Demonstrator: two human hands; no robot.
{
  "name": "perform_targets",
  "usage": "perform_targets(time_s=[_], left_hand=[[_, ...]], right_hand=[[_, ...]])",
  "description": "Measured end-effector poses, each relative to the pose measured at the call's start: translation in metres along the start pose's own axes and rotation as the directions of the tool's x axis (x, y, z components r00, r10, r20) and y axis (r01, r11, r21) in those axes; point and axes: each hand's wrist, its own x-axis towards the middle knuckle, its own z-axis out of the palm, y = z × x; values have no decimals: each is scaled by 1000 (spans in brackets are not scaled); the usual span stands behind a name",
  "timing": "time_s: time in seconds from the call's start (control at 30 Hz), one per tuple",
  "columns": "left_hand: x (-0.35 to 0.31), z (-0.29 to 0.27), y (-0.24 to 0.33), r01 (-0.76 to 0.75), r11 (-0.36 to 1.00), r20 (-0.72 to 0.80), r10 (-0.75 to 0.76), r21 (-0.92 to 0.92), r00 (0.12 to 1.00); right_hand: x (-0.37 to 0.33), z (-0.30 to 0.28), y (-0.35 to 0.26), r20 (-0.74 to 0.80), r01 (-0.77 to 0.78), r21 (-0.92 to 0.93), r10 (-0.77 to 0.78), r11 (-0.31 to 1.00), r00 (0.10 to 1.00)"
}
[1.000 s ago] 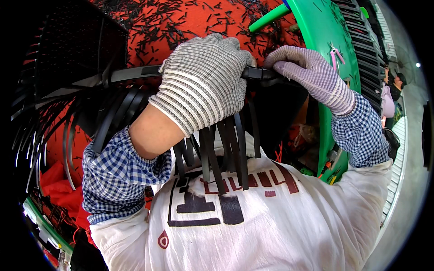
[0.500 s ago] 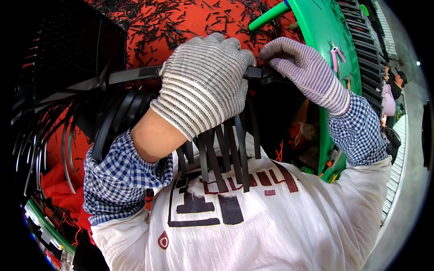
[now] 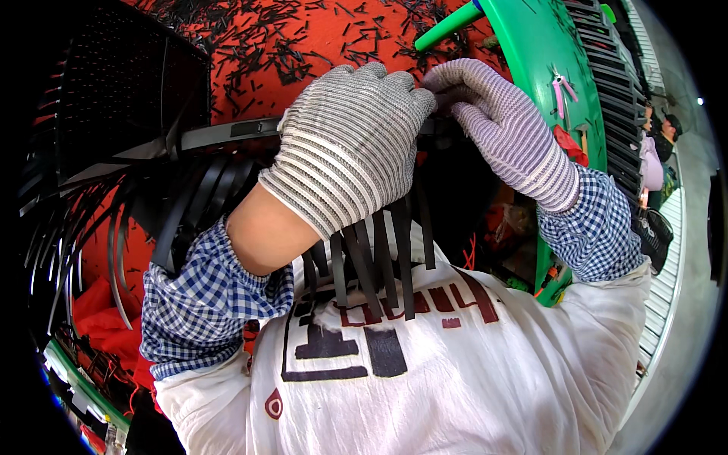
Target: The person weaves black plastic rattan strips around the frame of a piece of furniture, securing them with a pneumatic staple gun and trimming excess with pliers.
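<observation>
Head view: dark-red & blk lettering (image 3: 476,307) marks my white shirt (image 3: 485,379) at 6 o'clock, w/ flat black strips (image 3: 404,262) dangling over it. At 12, my L hand (image 3: 350,148), ribbed knit, clamps a smooth black band (image 3: 224,135) running to 10; my R hand (image 3: 493,125), purple-striped, curls at 1, can't tell its grip.

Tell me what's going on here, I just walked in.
A person in striped gloves is working at a black band with strips hanging in front of their shirt. The left hand lies over the band; the right hand is bent beside it, its grip unclear. Black scraps litter the red surface beyond, and a pink tool lies on green plastic at right.
</observation>
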Motion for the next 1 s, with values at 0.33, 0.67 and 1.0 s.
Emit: perform_targets(time_s=[0.33, 0.67, 1.0], left_hand=[[10, -12, 1, 77, 971, 145, -44, -227, 988], [12, -23, -5, 100, 978, 322, -37, -181, 946], [9, -19, 2, 139, 966, 336, -60, -217, 940]], right_hand=[[1, 6, 9, -42, 212, -78, -216, 974, 976], [-1, 11, -5, -29, 245, -50, -247, 968, 969], [-14, -8, -4, -21, 169, -264, -181, 950, 983]])
